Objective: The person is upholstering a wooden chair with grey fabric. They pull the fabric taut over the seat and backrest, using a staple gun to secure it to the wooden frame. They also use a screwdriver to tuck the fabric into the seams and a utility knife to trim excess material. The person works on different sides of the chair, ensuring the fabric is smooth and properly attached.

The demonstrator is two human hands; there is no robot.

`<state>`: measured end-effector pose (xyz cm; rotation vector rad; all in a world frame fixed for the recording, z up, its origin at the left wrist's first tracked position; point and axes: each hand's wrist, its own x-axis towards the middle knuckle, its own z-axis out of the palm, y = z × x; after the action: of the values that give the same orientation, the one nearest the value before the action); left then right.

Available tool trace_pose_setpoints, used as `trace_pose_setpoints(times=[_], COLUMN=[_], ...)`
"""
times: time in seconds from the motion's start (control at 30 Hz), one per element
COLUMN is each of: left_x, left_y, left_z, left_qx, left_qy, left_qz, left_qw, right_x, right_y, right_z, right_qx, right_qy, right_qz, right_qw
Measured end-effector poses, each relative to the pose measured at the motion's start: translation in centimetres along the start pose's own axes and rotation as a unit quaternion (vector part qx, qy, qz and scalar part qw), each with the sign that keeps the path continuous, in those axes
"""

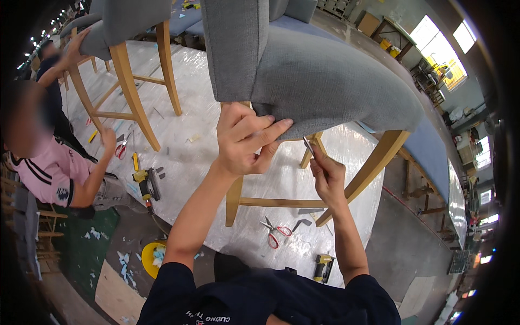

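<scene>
A tall chair upholstered in grey woven cloth (330,81) stands on the white, plastic-wrapped table (187,157), right in front of the worker. Cloth already covers its back and seat; the lower corner where they meet looks puckered, so I'd judge that edge unfinished, its underside hidden from me. The left hand (246,138) presses curled fingers against that corner; whether it pinches a fold, I can't tell. The right hand (327,176) pinches a slim metal tool (307,144) just below the seat. Left of the chair there's bare tabletop, but the pale wooden front leg (374,165) hems in the right forearm, and red-handled scissors (275,232) lie near the table's edge.
</scene>
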<state>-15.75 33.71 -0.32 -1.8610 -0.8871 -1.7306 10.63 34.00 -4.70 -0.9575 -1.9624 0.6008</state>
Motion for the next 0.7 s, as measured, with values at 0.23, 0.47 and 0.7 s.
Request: trace_pose_setpoints(times=[0.23,0.47,0.7], left_x=[-0.3,-0.4,-0.4], left_y=[-0.2,0.2,0.4], left_z=[0.0,0.0,-0.4], left_qx=[-0.024,-0.02,0.016], left_qy=[-0.005,-0.021,-0.037], left_qz=[0.013,0.037,0.037], left_qw=[1.0,0.999,0.999], right_x=[4.0,6.7,5.5], right_y=[-0.7,-3.8,-6.6], right_z=[-2.9,-5.9,-5.1], right_qx=[-0.108,-0.147,-0.137], right_qy=[-0.031,-0.064,-0.059], right_qz=[-0.138,-0.175,-0.087], right_qw=[0.984,0.971,0.985])
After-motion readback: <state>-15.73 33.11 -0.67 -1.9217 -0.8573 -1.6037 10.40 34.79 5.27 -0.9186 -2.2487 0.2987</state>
